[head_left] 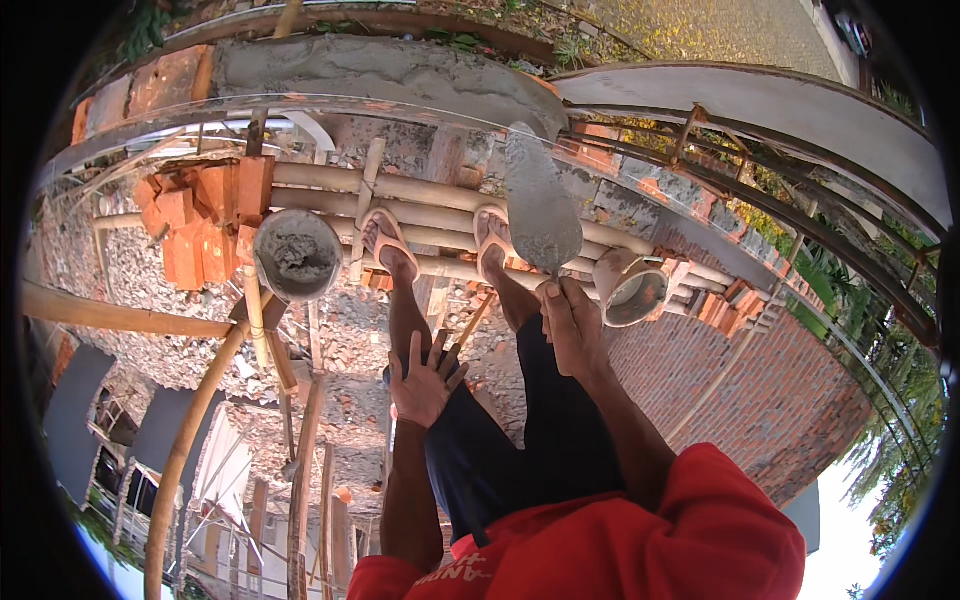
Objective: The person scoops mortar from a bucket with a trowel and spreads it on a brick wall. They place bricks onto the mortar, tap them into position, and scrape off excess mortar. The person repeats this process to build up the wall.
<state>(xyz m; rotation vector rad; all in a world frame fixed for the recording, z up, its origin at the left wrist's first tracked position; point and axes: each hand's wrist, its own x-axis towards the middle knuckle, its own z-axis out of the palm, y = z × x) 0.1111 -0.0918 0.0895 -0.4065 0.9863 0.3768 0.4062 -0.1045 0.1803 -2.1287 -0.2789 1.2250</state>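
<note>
My right hand (pixel 574 325) is closed around the handle of a trowel (pixel 541 200). The trowel's long grey blade points away from me, smeared with mortar, and its tip reaches close to the wall top. My left hand (pixel 425 382) is held over my left leg with its fingers spread and nothing in it. Ahead lies a wall top (pixel 390 75) coated with wet grey mortar. To the left of my feet stands a bucket (pixel 297 255) with mortar in it. A second bucket (pixel 635 290), tilted, sits just right of my right hand.
I stand in sandals on bamboo poles (pixel 430 215) lashed into a scaffold, high above rubble-strewn ground (pixel 130 310). Red bricks (pixel 200 225) are piled at the left, and more bricks (pixel 730 305) lie at the right. A curved metal frame (pixel 800 190) runs along the right side.
</note>
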